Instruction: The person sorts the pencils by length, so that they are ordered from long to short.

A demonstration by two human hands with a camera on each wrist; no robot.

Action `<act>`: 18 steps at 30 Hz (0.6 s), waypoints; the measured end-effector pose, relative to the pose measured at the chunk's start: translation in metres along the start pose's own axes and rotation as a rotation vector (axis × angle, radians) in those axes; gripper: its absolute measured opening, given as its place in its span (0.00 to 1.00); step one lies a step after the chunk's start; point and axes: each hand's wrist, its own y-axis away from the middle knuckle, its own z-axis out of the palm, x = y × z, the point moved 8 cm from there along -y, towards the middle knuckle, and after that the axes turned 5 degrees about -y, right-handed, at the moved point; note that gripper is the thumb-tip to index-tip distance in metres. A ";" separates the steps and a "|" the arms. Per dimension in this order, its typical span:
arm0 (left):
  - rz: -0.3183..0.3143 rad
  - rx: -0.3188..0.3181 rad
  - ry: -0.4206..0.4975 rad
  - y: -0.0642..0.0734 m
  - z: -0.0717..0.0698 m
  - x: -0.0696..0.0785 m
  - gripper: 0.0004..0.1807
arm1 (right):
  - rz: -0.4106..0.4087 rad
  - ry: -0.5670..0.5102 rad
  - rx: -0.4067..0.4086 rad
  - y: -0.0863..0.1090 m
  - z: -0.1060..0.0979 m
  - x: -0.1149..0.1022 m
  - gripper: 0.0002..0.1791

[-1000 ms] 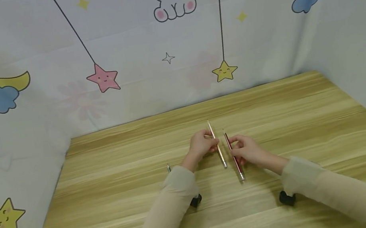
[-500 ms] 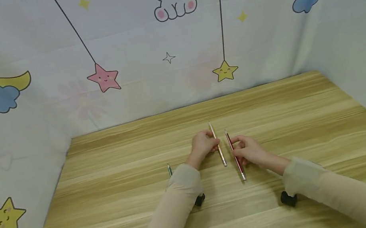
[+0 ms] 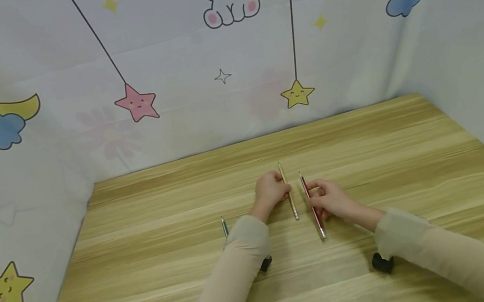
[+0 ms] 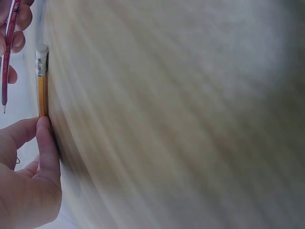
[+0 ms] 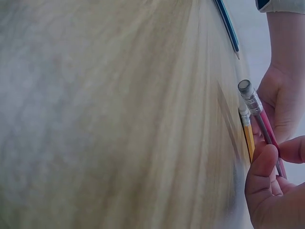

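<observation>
My left hand [image 3: 270, 190] pinches a yellow pencil [image 4: 43, 93] between thumb and fingers near its middle. The white eraser end of that pencil points toward me in the head view, its tip away. Just to the right, my right hand [image 3: 330, 198] pinches a dark red pencil [image 3: 313, 208] with a silver ferrule and an eraser at the near end. The two pencils stand nearly parallel with a narrow gap between them. A dark teal pencil [image 3: 224, 226] lies left of my left hand, partly hidden by the left sleeve; the right wrist view shows its sharpened tip.
The wood-grain table [image 3: 159, 202] reaches back to a pale curtain [image 3: 198, 121] printed with stars, moons and a bear. More of the curtain hangs along both sides. A small black object [image 3: 382, 262] shows below the right cuff, and a similar black piece [image 3: 265, 263] below the left.
The yellow pencil has shifted slightly toward me and turned a little more upright in the head view, with my left hand moving slightly right. The red pencil has moved slightly right.
</observation>
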 end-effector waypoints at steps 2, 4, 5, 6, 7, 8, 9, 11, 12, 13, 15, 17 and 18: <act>-0.001 -0.002 0.004 0.000 0.000 0.000 0.16 | 0.007 0.001 0.007 -0.001 0.000 0.000 0.23; 0.000 -0.002 0.011 0.000 0.001 -0.001 0.16 | 0.006 0.007 0.011 -0.002 -0.001 -0.001 0.24; 0.001 -0.002 0.012 0.000 0.001 -0.001 0.16 | 0.007 0.009 0.014 -0.003 -0.001 -0.002 0.24; 0.001 -0.003 0.014 0.000 0.001 -0.001 0.16 | 0.007 0.010 0.017 -0.004 -0.001 -0.003 0.24; 0.000 -0.003 0.015 0.000 0.000 -0.001 0.16 | 0.006 0.016 0.018 -0.006 -0.001 -0.004 0.24; 0.000 -0.003 0.016 0.001 0.000 -0.001 0.16 | 0.003 0.021 0.021 -0.007 -0.002 -0.004 0.25; 0.000 -0.004 0.018 0.001 0.000 -0.001 0.17 | 0.002 0.025 0.022 -0.009 -0.002 -0.005 0.25; 0.000 -0.004 0.023 0.002 0.000 0.000 0.17 | 0.005 0.033 0.031 -0.012 -0.003 -0.006 0.26; 0.000 -0.004 0.025 0.002 -0.001 0.000 0.17 | 0.003 0.039 0.034 -0.014 -0.003 -0.007 0.26; 0.000 -0.004 0.032 0.002 -0.001 0.000 0.17 | 0.005 0.043 0.040 -0.016 -0.004 -0.008 0.26; 0.001 -0.006 0.046 0.003 -0.001 0.001 0.17 | 0.006 0.057 0.047 -0.019 -0.005 -0.010 0.26; 0.001 -0.007 0.055 0.003 -0.001 0.001 0.17 | 0.004 0.068 0.053 -0.021 -0.005 -0.012 0.26; 0.001 -0.008 0.058 0.004 -0.001 0.001 0.17 | 0.004 0.076 0.054 -0.022 -0.005 -0.014 0.26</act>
